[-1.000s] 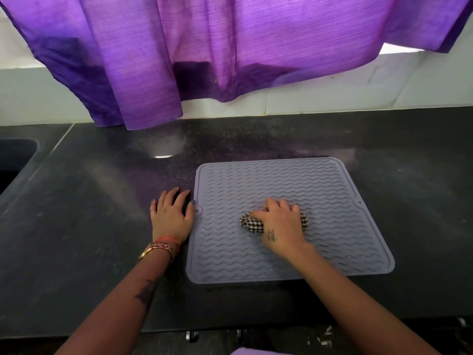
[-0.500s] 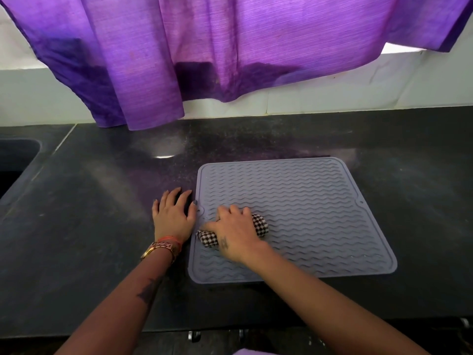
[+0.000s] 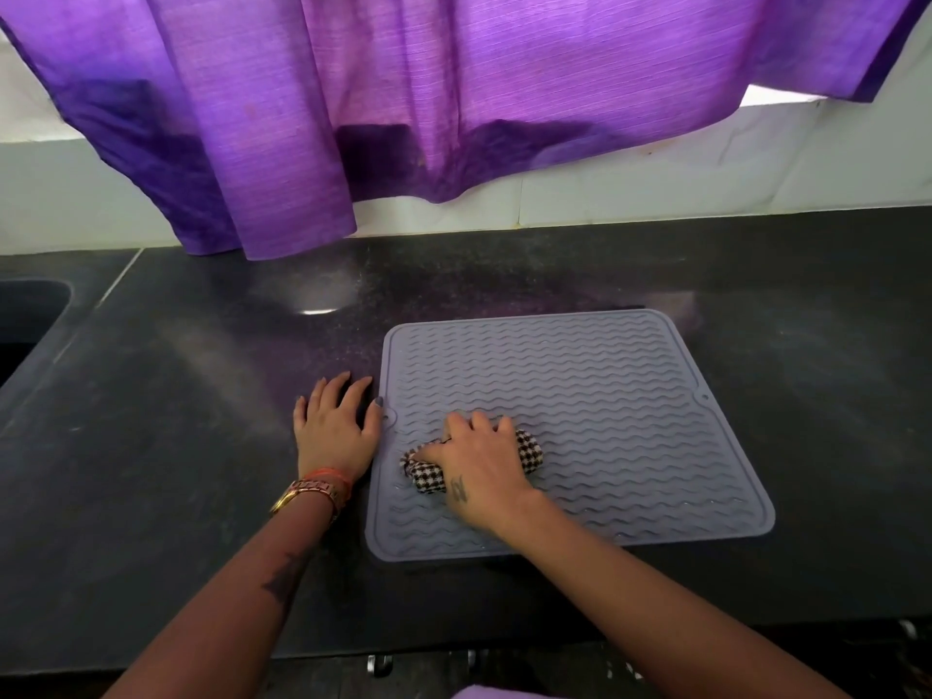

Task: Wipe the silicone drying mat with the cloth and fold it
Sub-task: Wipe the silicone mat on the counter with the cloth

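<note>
A grey silicone drying mat (image 3: pixel 595 396) with wavy ridges lies flat on the dark counter. My right hand (image 3: pixel 479 466) presses a bunched black-and-white checked cloth (image 3: pixel 428 474) onto the mat's near left part; most of the cloth is hidden under the palm. My left hand (image 3: pixel 335 426) lies flat on the counter beside the mat's left edge, fingers spread, with the thumb tip touching that edge. It holds nothing.
The black stone counter (image 3: pixel 176 446) stretches left and right of the mat. A sink (image 3: pixel 25 320) opens at the far left. A purple curtain (image 3: pixel 403 103) hangs over the back wall down to the counter's rear edge.
My right hand slid the cloth left across the mat, then came back a little to the right. The left hand and the mat stayed where they were.
</note>
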Motion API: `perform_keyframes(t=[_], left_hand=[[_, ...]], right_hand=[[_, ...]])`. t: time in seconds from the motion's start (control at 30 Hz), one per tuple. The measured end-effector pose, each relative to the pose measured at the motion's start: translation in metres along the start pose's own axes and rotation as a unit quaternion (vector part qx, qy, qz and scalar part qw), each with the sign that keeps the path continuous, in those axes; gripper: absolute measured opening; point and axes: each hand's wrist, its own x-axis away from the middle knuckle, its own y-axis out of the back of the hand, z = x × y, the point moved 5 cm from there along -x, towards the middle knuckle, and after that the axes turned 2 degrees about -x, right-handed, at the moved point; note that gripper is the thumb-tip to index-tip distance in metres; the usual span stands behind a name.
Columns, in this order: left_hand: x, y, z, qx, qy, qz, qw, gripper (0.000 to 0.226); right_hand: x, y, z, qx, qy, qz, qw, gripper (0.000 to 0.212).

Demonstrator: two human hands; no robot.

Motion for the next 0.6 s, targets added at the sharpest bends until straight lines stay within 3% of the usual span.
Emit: perform_keyframes(t=[0.2, 0.37, 0.6], left_hand=[[0.002, 0.004, -0.002, -0.002, 0.0, 0.007, 1.0, 0.06], [0.001, 0.002, -0.001, -0.002, 0.002, 0.003, 1.0, 0.043], [0.001, 0.003, -0.002, 0.001, 0.001, -0.001, 1.0, 0.042]], right_hand=[[0.007, 0.003, -0.012, -0.005, -0.016, -0.004, 1.0, 0.051], [0.017, 0.003, -0.03, -0.01, -0.043, -0.004, 0.999, 0.052], [0.03, 0.003, -0.056, -0.018, -0.082, -0.009, 0.996, 0.054]])
